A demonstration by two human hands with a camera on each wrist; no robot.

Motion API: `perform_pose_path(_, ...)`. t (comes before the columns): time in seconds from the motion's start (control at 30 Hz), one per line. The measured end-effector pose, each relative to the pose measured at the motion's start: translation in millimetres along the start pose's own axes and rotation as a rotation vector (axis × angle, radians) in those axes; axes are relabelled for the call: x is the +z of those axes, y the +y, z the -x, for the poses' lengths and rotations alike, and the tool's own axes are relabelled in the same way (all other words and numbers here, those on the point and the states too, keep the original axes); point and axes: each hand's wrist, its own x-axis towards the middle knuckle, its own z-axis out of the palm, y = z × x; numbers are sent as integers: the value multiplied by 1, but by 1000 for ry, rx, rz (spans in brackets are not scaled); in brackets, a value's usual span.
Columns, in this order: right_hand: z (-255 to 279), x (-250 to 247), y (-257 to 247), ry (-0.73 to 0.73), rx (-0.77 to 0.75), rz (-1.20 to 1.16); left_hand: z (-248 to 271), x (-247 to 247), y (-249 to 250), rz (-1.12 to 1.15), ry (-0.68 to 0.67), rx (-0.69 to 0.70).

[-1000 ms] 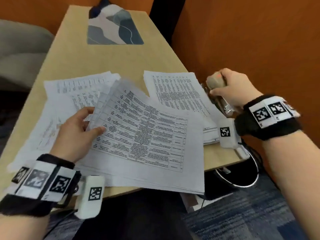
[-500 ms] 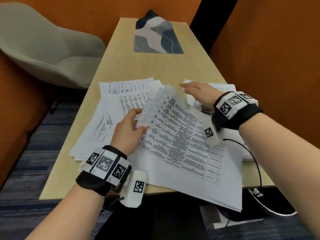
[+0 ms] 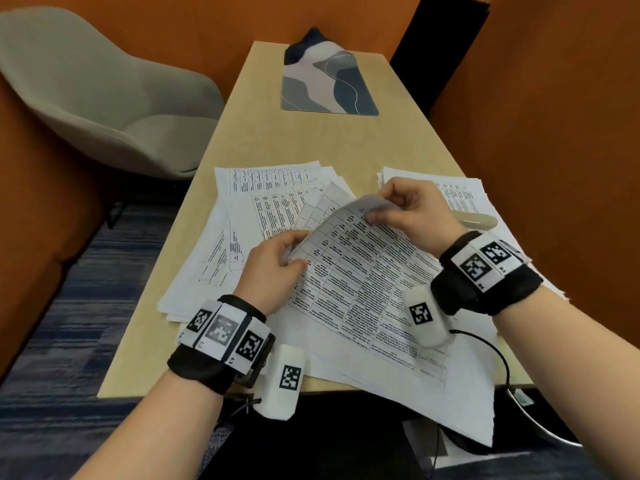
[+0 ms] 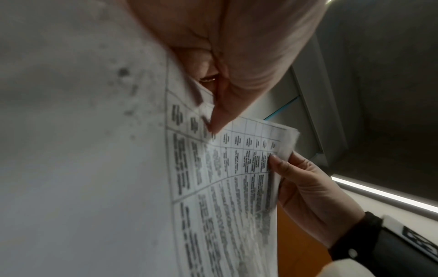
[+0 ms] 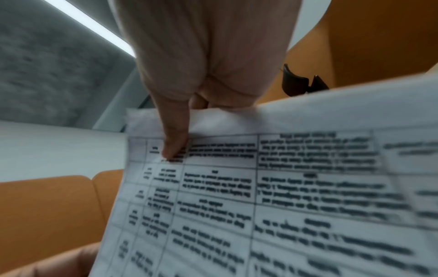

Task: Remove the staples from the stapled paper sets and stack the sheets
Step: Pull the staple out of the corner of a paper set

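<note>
A printed paper set (image 3: 363, 292) with tables lies at the table's near edge, its far end lifted. My left hand (image 3: 277, 268) pinches its left corner (image 4: 208, 116). My right hand (image 3: 405, 209) pinches the top sheet's upper corner (image 5: 170, 150) and curls it up from the sheets below. A beige staple remover (image 3: 478, 221) lies on the right paper pile (image 3: 460, 199), just behind my right wrist. More loose sheets (image 3: 242, 216) are spread on the left of the table. No staple is visible in any view.
A patterned mat (image 3: 329, 84) lies at the far end of the wooden table (image 3: 311, 140). A grey chair (image 3: 104, 91) stands to the left, and orange walls close in the right side. A black cable (image 3: 498, 355) hangs off the near right edge.
My right hand put the staple remover down on the right pile, crossed to the held set and took the top sheet's corner. My left hand kept its grip.
</note>
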Motion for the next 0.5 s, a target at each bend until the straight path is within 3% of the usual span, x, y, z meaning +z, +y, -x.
perform_pose_path(0.07,-4,0,-4,-17,46,-46,0,1,2,24,0,-15)
perform_pose_path(0.3,-17,8,-5,-69,139,218,-3,2,-1,95,33,-8)
perform_pose_path(0.43,-16,8,-2,-22,95,422,0,2,-2,119,43,55)
perform_pose_path(0.5,-14,9,-1,38,16,363,1,3,-2,152,37,73)
